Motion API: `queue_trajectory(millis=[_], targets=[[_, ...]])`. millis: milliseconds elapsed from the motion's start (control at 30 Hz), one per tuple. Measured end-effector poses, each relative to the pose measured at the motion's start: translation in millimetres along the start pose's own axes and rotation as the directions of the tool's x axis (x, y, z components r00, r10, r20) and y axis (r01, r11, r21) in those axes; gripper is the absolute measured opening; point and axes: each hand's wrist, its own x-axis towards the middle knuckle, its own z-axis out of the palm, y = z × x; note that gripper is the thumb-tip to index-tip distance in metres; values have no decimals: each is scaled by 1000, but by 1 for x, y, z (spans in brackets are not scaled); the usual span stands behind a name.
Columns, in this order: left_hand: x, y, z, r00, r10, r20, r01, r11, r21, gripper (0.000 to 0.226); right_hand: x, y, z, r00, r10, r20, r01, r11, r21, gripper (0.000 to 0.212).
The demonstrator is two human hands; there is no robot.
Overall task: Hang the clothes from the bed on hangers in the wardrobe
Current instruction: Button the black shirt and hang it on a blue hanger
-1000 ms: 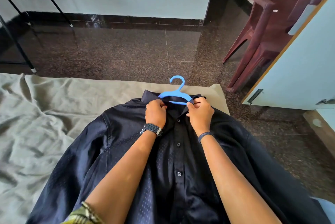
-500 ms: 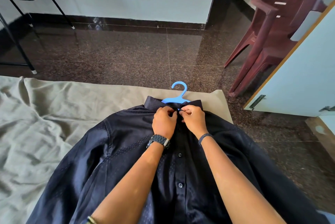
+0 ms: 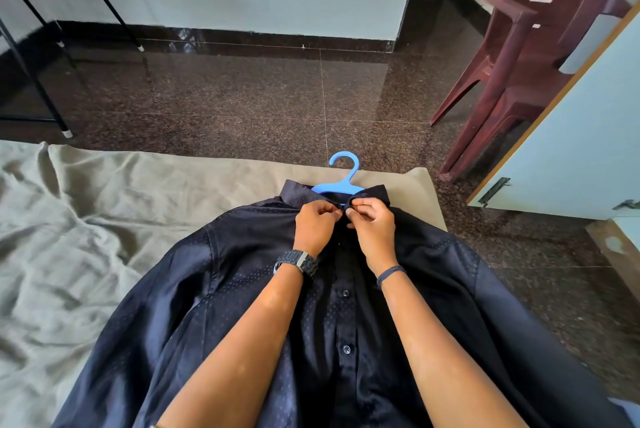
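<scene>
Shirt (image 3: 242,289), dark navy with small dots, lies flat and face up on the bed (image 3: 86,219), its long axis running from the person out toward the far edge of the bed, collar farthest away. Inside the collar sits a blue hanger (image 3: 341,185); only its hook and a part of its shoulders show, and the hook points away over the bed edge toward the floor (image 3: 242,98).

Both hands meet at the collar, just below the hanger neck. Left hand (image 3: 315,225) has its fingers curled and pinches the left side of the collar opening. Right hand (image 3: 372,219) pinches the right side, fingertips touching those of the left. It seems they are closing the top button, though the button itself is hidden between the fingers.

Both hands are equally near the hanger hook, which lies just beyond them. For lifting, the right hand is a little closer to the wardrobe door (image 3: 571,150), which stands to the right of the bed. I judge the shirt is nearly ready to be carried there.
</scene>
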Motion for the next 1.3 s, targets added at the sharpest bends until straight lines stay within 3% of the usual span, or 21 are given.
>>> queue_trajectory(millis=[167,500,733,900,1067,1300], targets=[[0,2,0,999,-37,-7,37,999,-40,12,-2,-1,-2,1000,-2,24,2,1000,19,18],[-5,3,-2,998,65,-17,-64,997,44,10,0,1,-10,995,-10,101,8,1000,18,8],[-16,3,9,977,161,-140,-142,980,138,11,1,1,-9,992,35,121,-36,999,7,17],[-14,5,5,969,241,-47,-221,940,261,17,2,-1,-8,991,67,116,-72,996,43,17],[-3,10,-7,976,192,101,-211,945,251,12,3,2,-3,993,75,86,-77,997,15,15],[-14,6,5,955,279,96,-294,868,401,14,10,8,-1,992,117,43,-115,992,-46,18]])
